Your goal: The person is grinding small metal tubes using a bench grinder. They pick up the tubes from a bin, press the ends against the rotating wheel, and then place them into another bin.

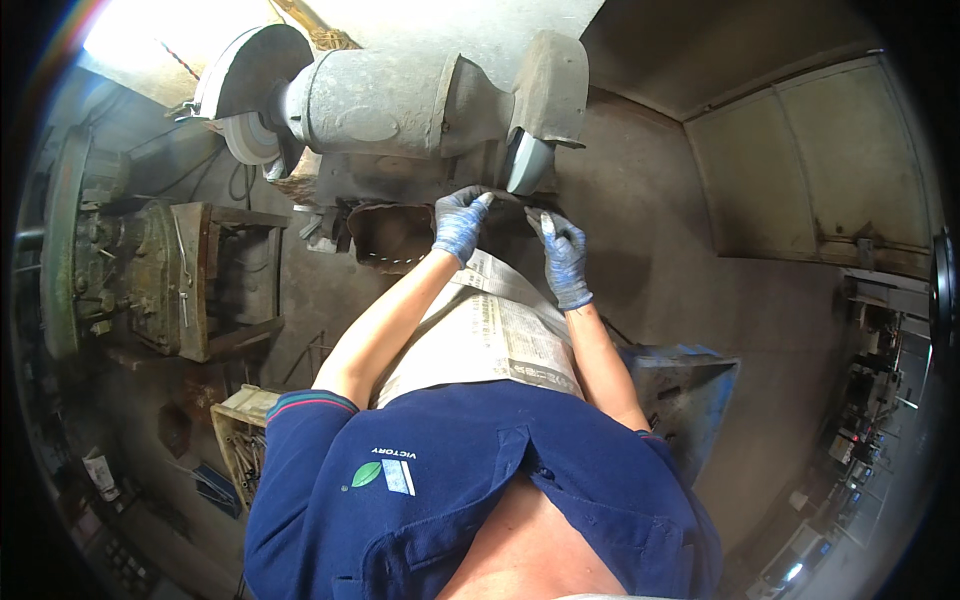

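In front of me stands a grey bench grinder [385, 100] with a hooded wheel at each end. Both my hands wear blue-grey gloves and are raised just below its right-hand grinding wheel [531, 163]. Between them runs a thin dark strip [509, 197], close under the wheel's lower edge; whether it touches the wheel I cannot tell. My left hand [462, 226] pinches the strip's left end between thumb and fingers. The right end is gripped in my right hand [564, 258], its fingers bent. What the strip is made of is too small to make out.
Printed paper sheets [490, 330] cover my lap. Under the grinder hangs a rusty open container [392, 236]. The other grinding wheel [250, 139] is at left, near a green machine [120, 262]. A wooden box [243, 440] and a blue-edged metal tray [690, 395] flank me.
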Demonstrator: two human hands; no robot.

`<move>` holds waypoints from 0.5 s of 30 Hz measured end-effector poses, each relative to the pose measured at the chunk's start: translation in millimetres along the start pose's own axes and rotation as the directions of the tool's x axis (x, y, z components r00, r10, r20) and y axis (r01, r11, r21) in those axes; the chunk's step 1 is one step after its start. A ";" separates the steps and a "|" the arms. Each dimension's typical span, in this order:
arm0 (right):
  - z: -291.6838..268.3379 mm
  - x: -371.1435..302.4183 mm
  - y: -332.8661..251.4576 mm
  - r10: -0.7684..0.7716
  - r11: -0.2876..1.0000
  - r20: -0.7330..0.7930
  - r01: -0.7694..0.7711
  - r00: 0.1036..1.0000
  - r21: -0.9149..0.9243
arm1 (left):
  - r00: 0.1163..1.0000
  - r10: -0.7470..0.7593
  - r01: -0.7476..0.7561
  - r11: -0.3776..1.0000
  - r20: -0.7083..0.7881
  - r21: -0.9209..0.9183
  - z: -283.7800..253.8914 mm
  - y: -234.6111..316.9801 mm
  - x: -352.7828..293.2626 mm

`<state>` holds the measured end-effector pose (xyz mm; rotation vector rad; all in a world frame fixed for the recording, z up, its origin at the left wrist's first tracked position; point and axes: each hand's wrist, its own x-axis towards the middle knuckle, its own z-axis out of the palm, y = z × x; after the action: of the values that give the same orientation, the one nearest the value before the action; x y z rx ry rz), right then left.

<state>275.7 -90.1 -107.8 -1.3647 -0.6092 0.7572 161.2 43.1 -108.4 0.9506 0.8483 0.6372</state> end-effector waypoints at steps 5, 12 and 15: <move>-17.1 1.9 -4.4 0.023 0.997 -0.042 -0.026 0.999 -0.073 | 0.998 -0.060 0.060 0.996 0.006 -0.072 16.7 -7.7 1.8; 15.9 7.3 5.6 0.075 0.987 0.023 -0.078 0.997 0.143 | 0.993 -0.035 0.038 0.999 -0.109 0.027 -7.9 11.1 0.8; 27.1 8.2 5.8 0.063 0.975 0.056 -0.074 0.996 0.210 | 0.992 -0.034 0.046 0.995 -0.123 0.090 -19.8 19.8 0.0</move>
<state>259.4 -66.5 -110.7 -1.1780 -0.5060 0.8883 142.5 60.6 -97.1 0.9829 1.0100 0.6304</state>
